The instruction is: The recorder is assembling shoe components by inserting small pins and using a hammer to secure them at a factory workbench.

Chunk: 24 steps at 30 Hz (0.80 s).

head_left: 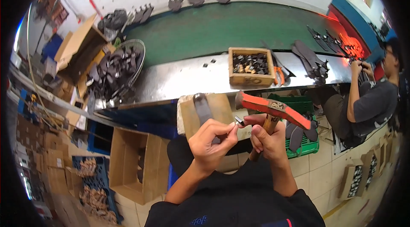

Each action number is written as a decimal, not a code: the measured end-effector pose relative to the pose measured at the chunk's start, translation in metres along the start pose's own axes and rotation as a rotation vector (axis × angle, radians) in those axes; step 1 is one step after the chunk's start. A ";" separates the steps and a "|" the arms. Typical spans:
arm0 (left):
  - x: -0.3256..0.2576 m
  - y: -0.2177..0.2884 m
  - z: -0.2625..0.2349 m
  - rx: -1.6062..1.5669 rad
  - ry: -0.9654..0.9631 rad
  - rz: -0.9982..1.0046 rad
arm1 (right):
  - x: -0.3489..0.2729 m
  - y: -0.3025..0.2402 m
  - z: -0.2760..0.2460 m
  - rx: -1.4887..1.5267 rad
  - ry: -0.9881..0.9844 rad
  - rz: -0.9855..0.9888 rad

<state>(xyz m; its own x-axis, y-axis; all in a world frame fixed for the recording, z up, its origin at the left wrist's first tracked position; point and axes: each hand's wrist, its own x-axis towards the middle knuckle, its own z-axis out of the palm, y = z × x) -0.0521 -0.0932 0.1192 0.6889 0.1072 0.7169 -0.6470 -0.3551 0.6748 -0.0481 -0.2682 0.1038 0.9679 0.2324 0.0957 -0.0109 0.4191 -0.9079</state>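
Observation:
My left hand [212,142] pinches a small shiny metal piece [239,120] between thumb and fingertips, in front of my body. Close on its right, my right hand [272,141] is wrapped round the wooden handle of a hammer [273,108]. The hammer's red-painted head sits above that hand, and its index finger reaches toward the metal piece; whether it touches cannot be made out. Just beyond my left hand, a dark grey strap-like piece [203,106] with a rounded metal end lies on a tan work block [186,120]. My left hand partly hides this strap.
A wooden box [252,80] of small dark parts stands on the metal bench edge [179,82], before a green conveyor belt [205,26]. Dark pieces fill a wire basket [143,56] at left. A green crate [314,146] is beyond my right hand; a co-worker [371,99] sits farther right.

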 end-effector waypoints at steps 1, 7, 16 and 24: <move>-0.005 0.001 -0.008 -0.226 0.020 -0.275 | 0.005 0.002 0.010 -0.013 -0.012 0.033; -0.020 -0.015 -0.036 -0.973 0.132 -0.857 | 0.026 0.019 0.053 -0.192 -0.055 0.023; -0.017 -0.087 -0.043 -0.555 -0.035 -0.830 | 0.073 0.044 0.047 -0.340 0.006 0.093; -0.003 -0.178 -0.042 0.418 -0.232 -0.384 | 0.144 0.063 0.040 -0.572 -0.219 0.106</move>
<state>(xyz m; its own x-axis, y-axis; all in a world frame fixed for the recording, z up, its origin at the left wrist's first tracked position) 0.0471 0.0088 0.0044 0.9310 0.1119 0.3474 -0.1873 -0.6706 0.7178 0.0806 -0.1729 0.0772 0.8943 0.4470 0.0198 0.0909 -0.1383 -0.9862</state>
